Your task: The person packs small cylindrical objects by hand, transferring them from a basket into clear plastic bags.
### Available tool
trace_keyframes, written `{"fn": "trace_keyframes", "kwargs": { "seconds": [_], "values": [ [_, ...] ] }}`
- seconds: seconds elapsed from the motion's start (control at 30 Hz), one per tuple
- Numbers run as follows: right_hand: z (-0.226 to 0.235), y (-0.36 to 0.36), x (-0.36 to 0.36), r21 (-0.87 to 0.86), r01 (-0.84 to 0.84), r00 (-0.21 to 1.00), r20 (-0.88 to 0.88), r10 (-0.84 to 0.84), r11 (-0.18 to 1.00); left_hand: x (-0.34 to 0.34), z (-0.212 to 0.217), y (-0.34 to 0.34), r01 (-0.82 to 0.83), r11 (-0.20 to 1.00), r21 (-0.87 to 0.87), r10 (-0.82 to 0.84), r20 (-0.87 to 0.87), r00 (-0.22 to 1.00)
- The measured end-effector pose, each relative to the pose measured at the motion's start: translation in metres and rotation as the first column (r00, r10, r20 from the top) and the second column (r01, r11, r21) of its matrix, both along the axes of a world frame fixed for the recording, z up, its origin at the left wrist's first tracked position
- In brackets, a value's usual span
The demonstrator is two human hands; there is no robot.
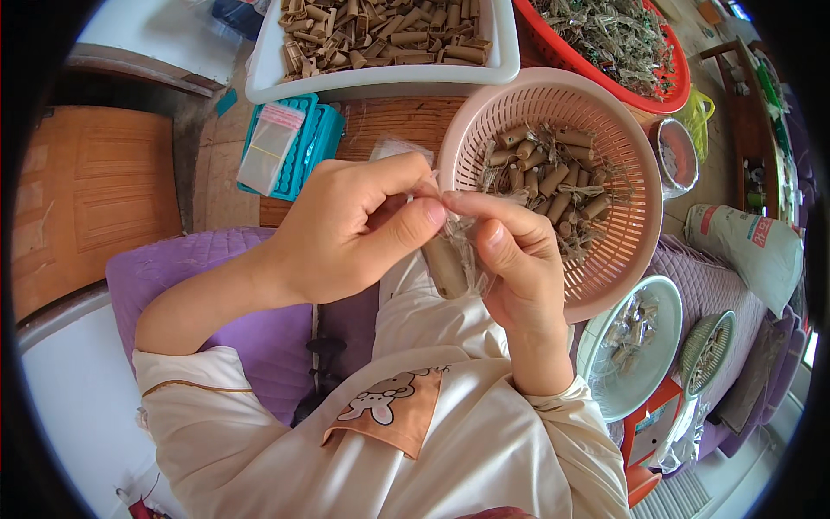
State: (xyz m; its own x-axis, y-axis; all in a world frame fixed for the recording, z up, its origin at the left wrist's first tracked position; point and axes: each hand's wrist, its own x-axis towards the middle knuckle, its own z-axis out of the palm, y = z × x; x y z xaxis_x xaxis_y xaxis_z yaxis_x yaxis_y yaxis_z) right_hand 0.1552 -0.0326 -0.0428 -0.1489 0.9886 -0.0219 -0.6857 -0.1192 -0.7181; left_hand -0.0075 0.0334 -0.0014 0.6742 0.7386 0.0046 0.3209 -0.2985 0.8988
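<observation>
Head view: tube (pixel 446 270) apparently lies below left grip (pixel 359 227).

A head-worn, wide fisheye camera looks down and forward, close over the bare left hand (pixel 350 229) and bare right hand (pixel 519 259), the brown wooden surface (pixel 385 119) farther off.

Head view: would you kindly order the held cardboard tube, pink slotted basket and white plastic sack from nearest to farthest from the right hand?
1. Held cardboard tube, just left.
2. Pink slotted basket, ahead, slightly right.
3. White plastic sack, far right.
</observation>
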Motion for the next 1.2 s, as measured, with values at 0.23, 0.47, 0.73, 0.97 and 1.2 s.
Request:
{"fn": "trace_keyframes", "kwargs": {
  "seconds": [0.23, 0.47, 0.73, 0.97, 1.2],
  "values": [
    [-0.008, -0.003, -0.008, -0.071, -0.105, 0.864, -0.501, 0.056, 0.992, -0.001, 0.000, 0.004, 0.061, 0.724, 0.687, -0.073, -0.011, 0.997],
    [-0.026, -0.003, -0.008, -0.042, -0.125, 0.898, -0.430, 0.095, 0.991, -0.011, -0.003, 0.014, 0.164, 0.242, 0.957, -0.169, -0.125, 0.978],
    [-0.011, -0.012, 0.084, -0.170, 0.758, 0.645, 0.338, -0.685, 0.630, -0.017, -0.047, 0.019, 0.554, 0.264, 0.789, -0.020, -0.570, 0.821],
    [-0.039, -0.132, 0.280, 0.090, 0.741, -0.152, 0.988, 0.036, 0.666, -0.035, -0.089, 0.031, 0.402, 0.853, 0.332, -0.085, -0.673, 0.734],
    [-0.030, -0.138, 0.272, -0.194, 0.718, -0.291, 0.788, 0.542, 0.668, -0.032, -0.127, 0.044, -0.004, 0.994, 0.108, 0.074, -0.652, 0.755]
  ]
}}
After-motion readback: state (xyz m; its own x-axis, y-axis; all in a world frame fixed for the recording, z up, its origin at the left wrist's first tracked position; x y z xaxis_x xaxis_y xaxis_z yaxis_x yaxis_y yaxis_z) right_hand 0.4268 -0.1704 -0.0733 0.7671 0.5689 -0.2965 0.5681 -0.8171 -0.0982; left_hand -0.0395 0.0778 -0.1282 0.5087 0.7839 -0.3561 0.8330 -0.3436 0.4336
